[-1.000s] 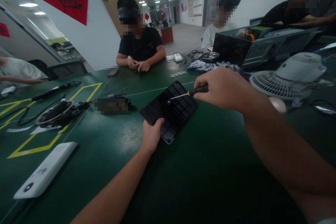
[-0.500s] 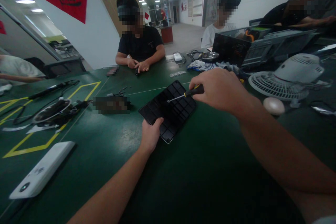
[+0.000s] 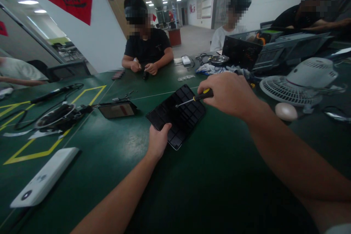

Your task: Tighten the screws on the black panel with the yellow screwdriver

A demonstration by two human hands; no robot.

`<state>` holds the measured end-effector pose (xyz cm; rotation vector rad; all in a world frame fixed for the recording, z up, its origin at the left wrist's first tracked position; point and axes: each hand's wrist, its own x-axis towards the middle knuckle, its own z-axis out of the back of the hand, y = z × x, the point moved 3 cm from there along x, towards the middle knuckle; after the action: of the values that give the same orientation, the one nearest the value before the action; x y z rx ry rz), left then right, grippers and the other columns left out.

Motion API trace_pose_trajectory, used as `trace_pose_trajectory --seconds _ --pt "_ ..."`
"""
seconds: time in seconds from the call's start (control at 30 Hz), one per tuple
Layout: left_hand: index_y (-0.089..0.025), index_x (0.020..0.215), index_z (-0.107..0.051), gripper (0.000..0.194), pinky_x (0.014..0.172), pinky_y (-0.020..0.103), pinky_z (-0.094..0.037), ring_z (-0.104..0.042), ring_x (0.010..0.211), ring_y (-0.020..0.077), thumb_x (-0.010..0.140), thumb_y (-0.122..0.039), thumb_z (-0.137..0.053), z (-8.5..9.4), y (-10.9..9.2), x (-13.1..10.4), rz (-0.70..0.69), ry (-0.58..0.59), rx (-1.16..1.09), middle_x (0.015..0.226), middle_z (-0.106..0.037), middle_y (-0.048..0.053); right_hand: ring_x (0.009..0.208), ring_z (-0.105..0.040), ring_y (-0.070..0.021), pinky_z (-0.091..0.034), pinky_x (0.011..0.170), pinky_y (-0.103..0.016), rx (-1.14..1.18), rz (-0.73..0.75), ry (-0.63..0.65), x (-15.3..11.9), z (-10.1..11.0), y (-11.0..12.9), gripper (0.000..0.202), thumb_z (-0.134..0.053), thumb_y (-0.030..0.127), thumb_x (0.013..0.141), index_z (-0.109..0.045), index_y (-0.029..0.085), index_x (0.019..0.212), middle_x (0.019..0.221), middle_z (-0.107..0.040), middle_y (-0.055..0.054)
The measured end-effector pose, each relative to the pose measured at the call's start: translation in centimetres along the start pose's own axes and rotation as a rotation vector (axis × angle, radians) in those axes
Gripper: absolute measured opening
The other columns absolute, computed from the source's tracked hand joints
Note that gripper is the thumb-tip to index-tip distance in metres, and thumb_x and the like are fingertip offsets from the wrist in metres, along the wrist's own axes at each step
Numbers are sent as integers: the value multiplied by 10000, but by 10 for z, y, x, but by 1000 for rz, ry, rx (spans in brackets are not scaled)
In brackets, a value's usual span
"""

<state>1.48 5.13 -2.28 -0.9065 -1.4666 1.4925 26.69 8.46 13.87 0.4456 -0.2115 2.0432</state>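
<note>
My left hand (image 3: pixel 159 139) is closed on the lower left edge of a black plastic panel (image 3: pixel 189 115), its thumb lying on top. The panel is divided into a grid of shallow squares and sits at a slant over the green table. A screwdriver (image 3: pixel 203 95) with a black and yellow handle is gripped in my right hand (image 3: pixel 226 93). Its metal shaft points left and down, and a small round piece (image 3: pixel 177 106) shows at the tip, over the panel's middle. I cannot make out whether that piece touches the panel.
A white elongated device (image 3: pixel 45 177) lies at the left, with a propped-up phone (image 3: pixel 117 109) beyond it. On the right are a white fan (image 3: pixel 309 78), a pale round object (image 3: pixel 286 111) and an open computer case (image 3: pixel 290 49). Co-workers sit across the green table (image 3: pixel 214 182).
My hands, the panel and the screwdriver stay almost where they were. The view has shifted very slightly. Across the table, the co-worker's hands have moved a little apart.
</note>
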Motion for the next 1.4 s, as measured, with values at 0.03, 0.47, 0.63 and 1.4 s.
trace_pose_trajectory --seconds 0.03,0.47,0.63,1.4 --pt "-195 1044 -728 355 916 457 -610 -742 969 312 724 -332 -797 0 -1 0 -2 2 11 1022 -780 80 1027 -729 -321 -437 750 -389 -3 1 2 0 0 0 287 -727 237 877 -862 281 1127 1117 -828 -90" --pt "-201 1086 -738 397 1036 503 -592 -752 1088 343 720 -338 -807 1 8 4 -13 15 -21 1089 -792 91 999 -741 -328 -469 757 -402 -24 -98 102 -1 5 3 290 -690 323 884 -883 283 1098 1095 -845 -95" --pt "-200 1035 -744 356 995 493 -606 -754 1036 334 718 -349 -806 0 4 1 -8 5 -23 1052 -792 90 1021 -751 -352 -487 771 -416 -30 -145 257 -1 0 -1 347 -633 420 945 -875 257 1134 1106 -840 -131" --pt "-194 1032 -728 356 961 465 -596 -743 1015 321 717 -345 -794 -1 0 -1 -12 9 -4 1044 -779 94 905 -731 -278 -466 778 -377 91 -33 90 1 2 -8 274 -667 421 959 -872 255 1030 937 -821 -81"
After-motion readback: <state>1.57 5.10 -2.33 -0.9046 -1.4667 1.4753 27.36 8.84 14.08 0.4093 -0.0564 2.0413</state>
